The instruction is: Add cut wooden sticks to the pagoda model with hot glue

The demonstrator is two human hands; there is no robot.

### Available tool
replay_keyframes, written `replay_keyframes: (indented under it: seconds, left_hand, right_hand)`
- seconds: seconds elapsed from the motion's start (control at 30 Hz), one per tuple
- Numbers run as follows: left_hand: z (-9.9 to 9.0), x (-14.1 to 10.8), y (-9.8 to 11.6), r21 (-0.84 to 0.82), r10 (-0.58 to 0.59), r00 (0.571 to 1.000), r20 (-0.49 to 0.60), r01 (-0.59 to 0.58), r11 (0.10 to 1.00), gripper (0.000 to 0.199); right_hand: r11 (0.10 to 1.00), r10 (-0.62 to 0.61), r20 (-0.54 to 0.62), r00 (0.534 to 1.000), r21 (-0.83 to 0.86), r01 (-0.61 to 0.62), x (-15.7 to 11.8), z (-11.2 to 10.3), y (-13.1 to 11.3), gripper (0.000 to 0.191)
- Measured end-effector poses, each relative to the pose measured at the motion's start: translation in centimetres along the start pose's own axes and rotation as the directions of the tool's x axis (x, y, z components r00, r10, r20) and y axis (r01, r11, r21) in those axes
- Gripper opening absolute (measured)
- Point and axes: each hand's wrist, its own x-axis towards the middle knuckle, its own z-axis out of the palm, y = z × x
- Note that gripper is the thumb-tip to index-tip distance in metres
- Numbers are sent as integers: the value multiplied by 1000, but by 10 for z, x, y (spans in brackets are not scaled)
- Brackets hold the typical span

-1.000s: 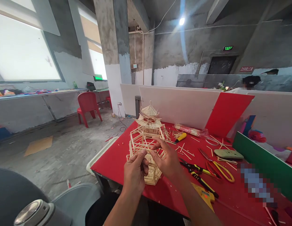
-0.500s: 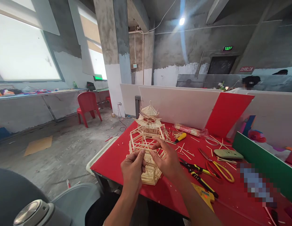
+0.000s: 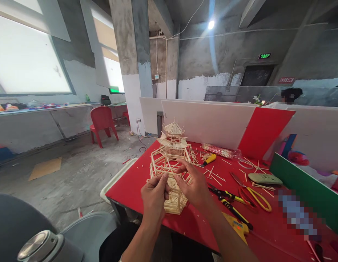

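Observation:
A pagoda-like model of thin wooden sticks (image 3: 174, 145) stands on the red table, its nearer lower part (image 3: 173, 208) partly behind my hands. My left hand (image 3: 156, 189) is closed in a pinch, thumb against forefinger, in front of the model. What it pinches, if anything, blends in with the sticks behind it. My right hand (image 3: 192, 183) is close beside it, fingers bent and a gap between thumb and fingertips. No thing can be made out for certain in that gap. Whether either hand touches the model cannot be seen.
On the red table (image 3: 125, 187) lie a yellow-handled cutter (image 3: 209, 160), loose sticks (image 3: 216, 176), black-and-yellow pliers (image 3: 231, 207), yellow-and-red-handled scissors (image 3: 257, 198), a yellow glue gun (image 3: 237, 225) and a bag of sticks (image 3: 219, 150). White boards (image 3: 207, 122) stand behind; a green board (image 3: 308, 189) edges the right.
The whole view has shifted very slightly to the right. Both hands keep nearly the same pose in front of the model.

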Motion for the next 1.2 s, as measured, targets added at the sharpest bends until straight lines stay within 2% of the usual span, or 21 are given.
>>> replay_keyframes:
  seconds: [0.53,1.2]
  left_hand:
    - [-2,0,-3,49,57,998,19,-58,997,41]
    - [-2,2,-4,39,30,999,13,-30,999,44]
  right_hand:
    - [1000,17,14,1000,24,-17,0,0,-1,44]
    - [1000,26,14,1000,1,-26,0,0,0,43]
